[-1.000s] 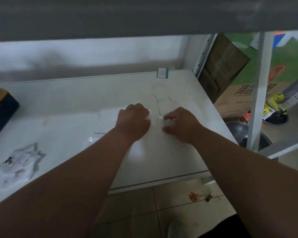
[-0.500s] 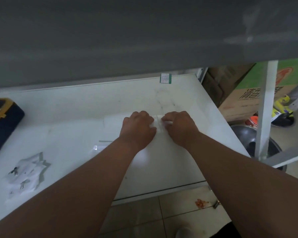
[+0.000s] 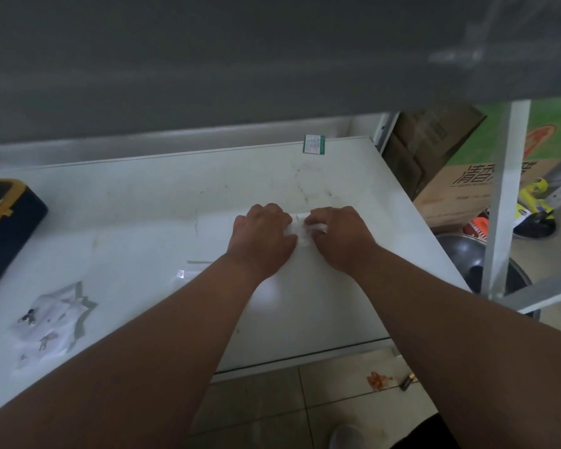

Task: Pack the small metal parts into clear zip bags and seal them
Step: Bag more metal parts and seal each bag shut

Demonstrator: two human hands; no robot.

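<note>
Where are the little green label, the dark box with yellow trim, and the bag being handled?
green label point(image 3: 314, 144): head view, its middle.
dark box point(image 3: 12, 218): head view, its side.
bag point(image 3: 300, 229): head view, part showing between the hands.

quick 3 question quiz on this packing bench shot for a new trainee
1. True or false: both hands grip the same small clear bag.
2. The pile of filled bags lies on the table: A) near left, B) far right, C) on the floor.
3. What sticks at the table's far edge?

Key
1. True: left hand and right hand pinch it between them.
2. A.
3. A green and white label.
</note>
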